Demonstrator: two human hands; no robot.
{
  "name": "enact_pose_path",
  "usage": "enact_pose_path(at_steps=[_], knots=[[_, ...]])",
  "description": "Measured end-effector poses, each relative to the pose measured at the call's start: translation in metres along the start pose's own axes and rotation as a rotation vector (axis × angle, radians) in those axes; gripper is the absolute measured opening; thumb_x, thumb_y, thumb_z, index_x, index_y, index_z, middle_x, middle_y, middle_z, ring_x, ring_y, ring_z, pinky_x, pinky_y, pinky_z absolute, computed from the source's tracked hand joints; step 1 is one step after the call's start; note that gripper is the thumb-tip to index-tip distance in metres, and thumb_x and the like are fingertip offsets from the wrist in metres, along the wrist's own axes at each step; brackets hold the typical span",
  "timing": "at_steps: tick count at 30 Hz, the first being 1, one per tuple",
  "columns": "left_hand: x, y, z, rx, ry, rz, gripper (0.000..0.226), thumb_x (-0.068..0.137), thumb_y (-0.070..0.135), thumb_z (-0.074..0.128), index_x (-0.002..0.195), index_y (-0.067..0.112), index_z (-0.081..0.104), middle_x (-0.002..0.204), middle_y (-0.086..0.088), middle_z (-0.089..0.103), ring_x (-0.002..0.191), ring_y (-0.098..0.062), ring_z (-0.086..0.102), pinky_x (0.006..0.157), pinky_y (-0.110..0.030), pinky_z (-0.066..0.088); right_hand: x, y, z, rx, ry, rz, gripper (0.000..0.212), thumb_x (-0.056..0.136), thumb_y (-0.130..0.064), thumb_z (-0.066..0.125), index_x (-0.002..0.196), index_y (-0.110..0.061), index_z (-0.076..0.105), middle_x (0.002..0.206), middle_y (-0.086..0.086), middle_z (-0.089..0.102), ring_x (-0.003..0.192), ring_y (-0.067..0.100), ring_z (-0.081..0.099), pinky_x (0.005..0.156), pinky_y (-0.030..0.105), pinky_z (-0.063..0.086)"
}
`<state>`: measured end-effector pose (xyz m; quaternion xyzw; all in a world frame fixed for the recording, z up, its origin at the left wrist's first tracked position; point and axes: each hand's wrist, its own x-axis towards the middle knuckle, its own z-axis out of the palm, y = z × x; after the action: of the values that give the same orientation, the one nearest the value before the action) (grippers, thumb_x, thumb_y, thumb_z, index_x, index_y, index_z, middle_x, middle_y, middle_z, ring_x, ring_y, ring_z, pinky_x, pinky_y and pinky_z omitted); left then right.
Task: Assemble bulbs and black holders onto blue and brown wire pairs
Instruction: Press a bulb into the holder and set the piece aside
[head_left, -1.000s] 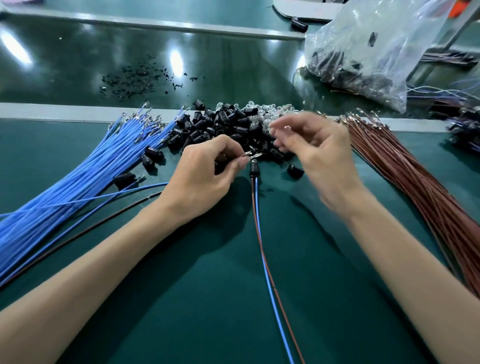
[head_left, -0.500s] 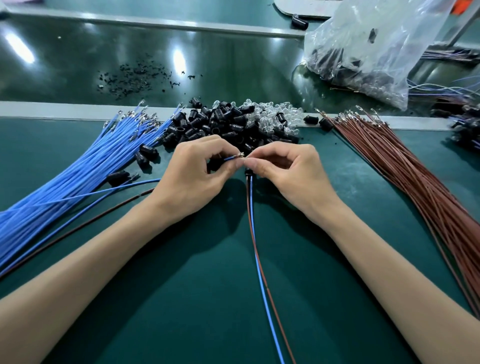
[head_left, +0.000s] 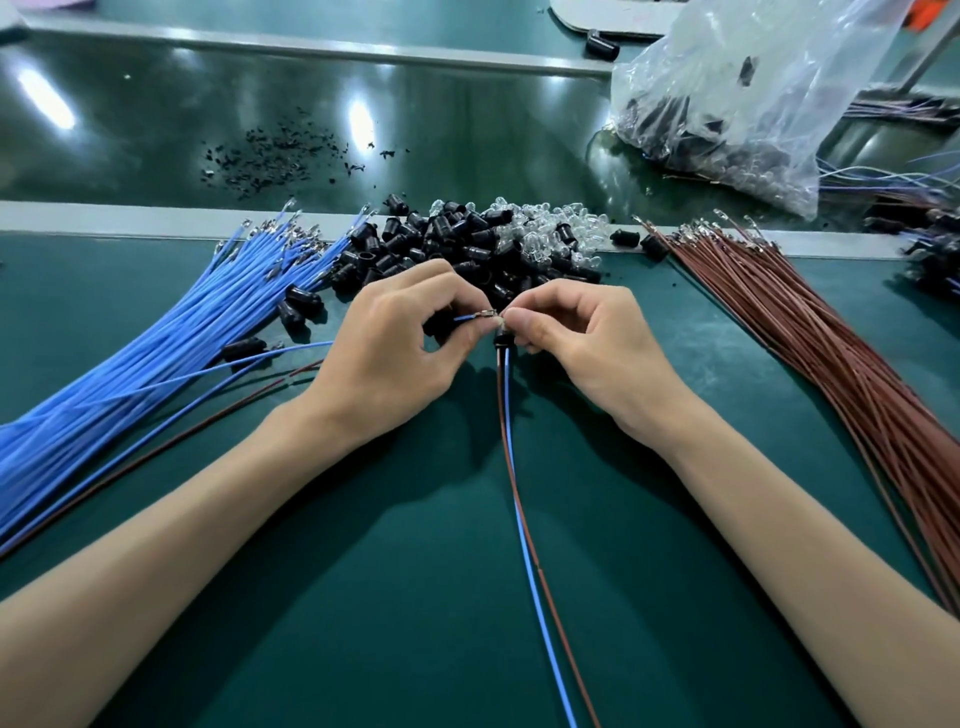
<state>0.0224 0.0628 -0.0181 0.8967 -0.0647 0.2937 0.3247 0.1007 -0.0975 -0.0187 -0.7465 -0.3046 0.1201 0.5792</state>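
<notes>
Two hands closing on one small joint.

Beside the loose sheaf of blue insulated wires (head_left: 156, 353), my left hand (head_left: 395, 343) rests its edge on the dark green mat (head_left: 467, 597). Thumb and forefinger pinch a blue wire end with its silver metal terminal (head_left: 477, 315), and the other fingers are curled under. Just right of that hangs the small black cylindrical holder (head_left: 502, 340), with the blue and brown wire pair (head_left: 511, 457) trailing from it towards me. My right hand (head_left: 582, 338) mirrors the left, fingertips pinching what I take for a small clear glass bulb (head_left: 500, 322), mostly hidden. I'd plant both wrists, line the terminal up square with the bulb, and press gently so nothing bends.
</notes>
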Motion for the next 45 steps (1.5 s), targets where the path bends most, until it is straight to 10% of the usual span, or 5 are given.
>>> enact_pose_path(at_steps=[19,45], knots=[[0.001,0.002,-0.003,-0.082,-0.036,-0.009,0.008,0.086,0.009,0.069,0.083,0.002,0.072,0.076,0.001,0.063,0.067,-0.008,0.053,0.067,-0.012,0.037,-0.001,0.002,-0.005,0.234,0.081,-0.053,0.015,0.079,-0.008,0.075,0.087,-0.02,0.075,0.081,-0.008,0.074,0.078,0.001,0.065,0.076,0.013,0.047],[0.0,0.004,-0.007,-0.258,-0.101,-0.125,0.004,0.084,0.009,0.07,0.082,0.007,0.072,0.073,0.006,0.064,0.068,-0.004,0.056,0.068,-0.017,0.041,-0.003,0.004,0.006,-0.211,0.161,-0.423,0.008,0.08,0.003,0.071,0.086,-0.003,0.074,0.084,-0.001,0.067,0.076,0.006,0.063,0.073,0.015,0.048]])
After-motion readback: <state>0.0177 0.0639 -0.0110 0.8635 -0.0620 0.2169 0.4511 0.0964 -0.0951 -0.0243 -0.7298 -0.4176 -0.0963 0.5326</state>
